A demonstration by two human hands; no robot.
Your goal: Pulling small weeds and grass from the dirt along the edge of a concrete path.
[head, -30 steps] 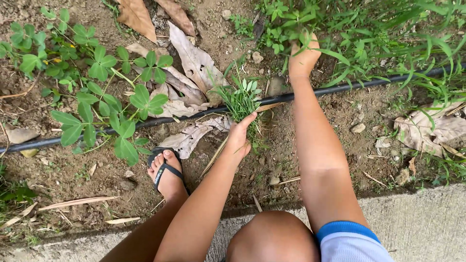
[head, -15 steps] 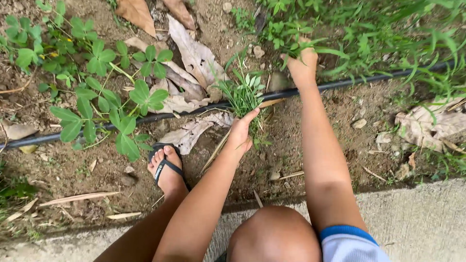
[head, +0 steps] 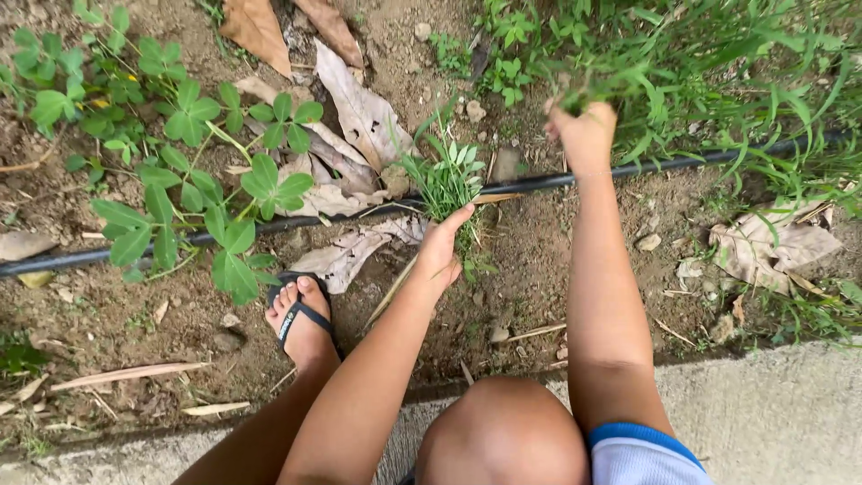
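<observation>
A broad-leaved green plant spreads over the bare soil at the left, above a foot in a dark sandal. A black hose runs across the ground. Near the middle, the left hand grips a bunch of pulled grass just over the hose. Further right, the right hand is clenched around weed stems at the edge of the thick greenery.
</observation>
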